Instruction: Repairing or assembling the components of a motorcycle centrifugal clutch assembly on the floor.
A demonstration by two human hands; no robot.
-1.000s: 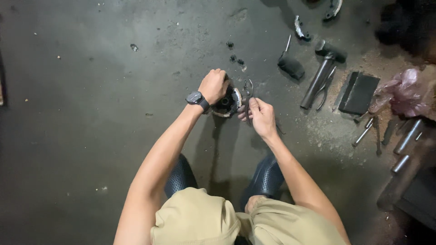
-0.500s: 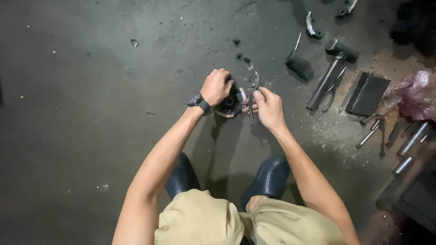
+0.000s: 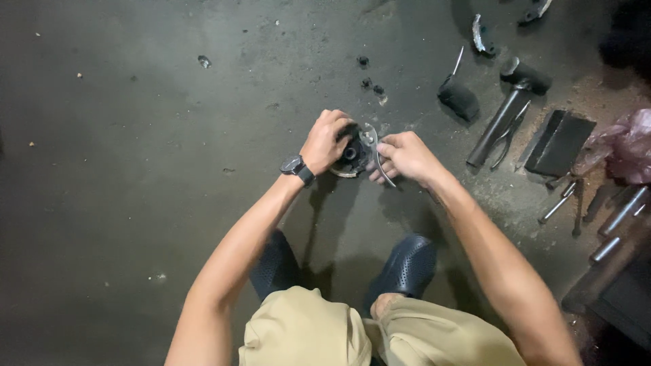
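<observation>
- The left hand [image 3: 327, 141] is curled over a round dark part [image 3: 350, 153] on the floor [image 3: 135, 169], with the knuckles up and the fingers clenched around the part's left and top side.
- The left forearm runs from the lower left up to the part, nearly straight; a black watch [image 3: 297, 168] sits on the wrist.
- The right hand [image 3: 405, 156] meets the part from the right, with the fingers closed on the handles of metal pliers [image 3: 375, 150].
- The pliers' head lies at the upper right edge of the part; one handle sticks out below the right fingers.
- The right forearm comes in from the lower right, bent slightly at the wrist towards the part.
- The two hands are close together, with the part between them, on the floor just ahead of the person's dark shoes [image 3: 407, 266].
- The person's knees in tan trousers [image 3: 305, 335] fill the lower edge of the view.
- To the right, well apart from the hands, tools lie on the floor: a hammer [image 3: 505, 108], a dark flat block [image 3: 559, 141] and several metal rods [image 3: 620, 211].
- A small black brush-like tool [image 3: 458, 96] lies above and to the right of the hands.
</observation>
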